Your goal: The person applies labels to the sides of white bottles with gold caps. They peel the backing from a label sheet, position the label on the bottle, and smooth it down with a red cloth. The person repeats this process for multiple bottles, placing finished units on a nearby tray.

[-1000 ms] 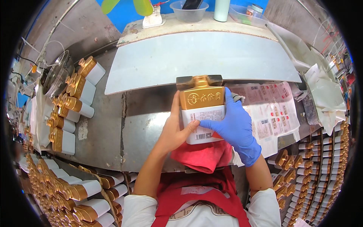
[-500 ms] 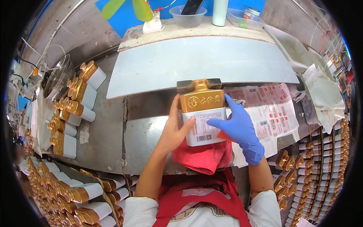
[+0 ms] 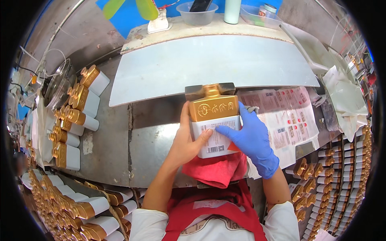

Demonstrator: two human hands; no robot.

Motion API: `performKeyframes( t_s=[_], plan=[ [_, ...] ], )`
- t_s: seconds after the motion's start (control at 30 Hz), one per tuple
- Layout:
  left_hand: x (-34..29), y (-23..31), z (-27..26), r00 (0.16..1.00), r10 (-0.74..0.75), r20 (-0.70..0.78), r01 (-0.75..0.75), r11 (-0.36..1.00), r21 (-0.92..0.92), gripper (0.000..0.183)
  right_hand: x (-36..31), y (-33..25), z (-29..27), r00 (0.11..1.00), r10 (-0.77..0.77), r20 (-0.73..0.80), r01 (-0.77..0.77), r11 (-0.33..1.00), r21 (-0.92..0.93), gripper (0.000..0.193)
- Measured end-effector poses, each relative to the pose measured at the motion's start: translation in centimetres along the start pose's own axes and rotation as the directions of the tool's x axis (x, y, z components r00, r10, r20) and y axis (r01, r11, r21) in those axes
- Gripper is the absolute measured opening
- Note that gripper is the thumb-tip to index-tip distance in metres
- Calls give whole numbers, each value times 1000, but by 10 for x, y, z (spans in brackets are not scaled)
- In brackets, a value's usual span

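Between my hands is a white bottle (image 3: 201,130) with a gold shoulder and neck, its labelled face turned up. My bare left hand (image 3: 185,140) grips its left side, the thumb pressed on the white face. My right hand (image 3: 252,140), in a blue glove, grips the right side with its thumb on the label. A small orange-red piece (image 3: 233,148) shows by the right palm; whether I hold it I cannot tell. The bottle's neck end lies at a dark block (image 3: 194,92). A red cloth (image 3: 215,170) lies under its near end.
Label sheets (image 3: 287,116) lie on the metal table at the right. Several gold-and-white bottles (image 3: 90,102) stand along the left. Many more bottles (image 3: 96,205) fill both lower sides. A pale board (image 3: 213,60) spans the back, with a green-bladed fan (image 3: 159,22) behind it.
Both hands keep their grip on the bottle. Its lower end sits slightly nearer me, and my left thumb has shifted a little on the label. The whole view has moved slightly.
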State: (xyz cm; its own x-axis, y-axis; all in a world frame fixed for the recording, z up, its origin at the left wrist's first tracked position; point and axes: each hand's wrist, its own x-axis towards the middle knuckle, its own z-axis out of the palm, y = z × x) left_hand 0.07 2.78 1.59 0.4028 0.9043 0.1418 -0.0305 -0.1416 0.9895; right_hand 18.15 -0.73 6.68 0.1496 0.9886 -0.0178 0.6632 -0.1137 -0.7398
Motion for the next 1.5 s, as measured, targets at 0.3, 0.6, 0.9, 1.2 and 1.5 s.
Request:
performKeyframes(
  t_s=[0.3,0.6,0.9,1.2,1.5],
  plan=[
    [0,16,17,986,-25,-163,31,999,35,105,9,9,-2,994,110,28,-113,981,161,56],
    [10,13,19,964,-44,-261,99,974,202,92,-8,22,-4,986,52,161,-80,982,174,74],
    [6,2,9,987,-7,-160,17,998,60,75,-1,36,-4,980,12,200,-88,922,377,58],
    [-10,6,5,999,6,49,-5,1000,-16,84,-12,32,1,983,39,178,-68,985,159,56],
    [-27,-8,-5,989,-29,142,33,999,-20,94,-13,82,-4,973,149,176,-212,877,431,58]
  ],
)
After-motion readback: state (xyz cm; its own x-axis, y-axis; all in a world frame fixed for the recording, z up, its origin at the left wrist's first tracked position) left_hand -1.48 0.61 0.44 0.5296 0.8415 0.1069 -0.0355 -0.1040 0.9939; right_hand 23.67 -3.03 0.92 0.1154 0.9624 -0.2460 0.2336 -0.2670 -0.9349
